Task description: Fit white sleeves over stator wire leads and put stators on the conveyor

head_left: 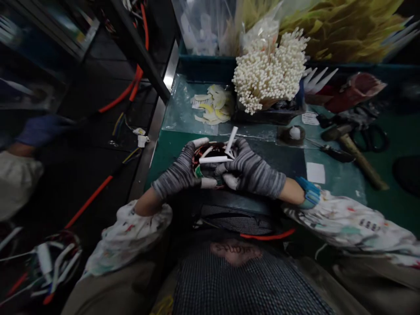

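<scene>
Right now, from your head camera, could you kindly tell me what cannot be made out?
Head view: much of the wound part's rim, hidden by the gloved left hand and right hand.
Head view: the print on the small label, too small and blurred.
Head view: what the co-worker's gloved hand grips, lost in blur and darkness.
Head view: the full extent of the yellow material, cut off by the top edge.

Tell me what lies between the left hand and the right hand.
In the head view, a copper winding with white tubes lies between the left hand and the right hand, held by both.
</scene>
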A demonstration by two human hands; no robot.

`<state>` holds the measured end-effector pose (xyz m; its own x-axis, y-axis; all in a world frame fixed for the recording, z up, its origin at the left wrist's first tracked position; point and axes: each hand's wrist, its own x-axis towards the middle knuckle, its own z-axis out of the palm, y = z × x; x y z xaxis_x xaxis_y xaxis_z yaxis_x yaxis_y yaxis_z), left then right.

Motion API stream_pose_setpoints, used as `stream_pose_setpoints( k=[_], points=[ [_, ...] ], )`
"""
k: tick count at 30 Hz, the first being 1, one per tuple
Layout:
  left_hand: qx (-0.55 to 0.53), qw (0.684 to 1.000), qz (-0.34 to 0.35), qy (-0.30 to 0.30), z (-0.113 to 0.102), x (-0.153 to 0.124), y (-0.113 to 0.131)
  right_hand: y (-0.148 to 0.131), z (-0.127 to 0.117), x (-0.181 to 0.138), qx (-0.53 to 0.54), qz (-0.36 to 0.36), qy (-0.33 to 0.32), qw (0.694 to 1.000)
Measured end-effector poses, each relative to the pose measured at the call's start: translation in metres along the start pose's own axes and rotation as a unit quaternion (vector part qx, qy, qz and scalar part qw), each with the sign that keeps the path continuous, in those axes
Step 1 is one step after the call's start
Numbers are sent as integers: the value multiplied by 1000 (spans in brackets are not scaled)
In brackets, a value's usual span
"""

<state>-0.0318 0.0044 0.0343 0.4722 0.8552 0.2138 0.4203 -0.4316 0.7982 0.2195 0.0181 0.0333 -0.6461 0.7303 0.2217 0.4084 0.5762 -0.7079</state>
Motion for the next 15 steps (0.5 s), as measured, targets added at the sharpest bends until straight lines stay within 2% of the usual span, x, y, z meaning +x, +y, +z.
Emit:
stream_pose_setpoints(
  k=[2, 5, 7, 10, 12, 15],
  points=[
    [80, 996, -34, 31, -11, -2, -2, 5, -2, 18, 3, 13, -39, 999],
    [260, 956, -25, 132, -11, -10, 11, 14, -7, 31, 17, -16, -77, 997],
    [335, 937, 27, 95, -5, -14, 24, 17, -6, 30, 54, -41, -58, 996],
    [388, 917, 89, -3, 4, -14, 41, 17, 7, 19, 125, -22, 33, 991],
    [416, 903, 106, -13, 6, -12, 50, 17, 17, 12, 138, -1, 79, 987],
    [468, 873, 138, 5, 6, -17, 57, 19, 17, 5, 94, -41, 98, 990]
  ],
)
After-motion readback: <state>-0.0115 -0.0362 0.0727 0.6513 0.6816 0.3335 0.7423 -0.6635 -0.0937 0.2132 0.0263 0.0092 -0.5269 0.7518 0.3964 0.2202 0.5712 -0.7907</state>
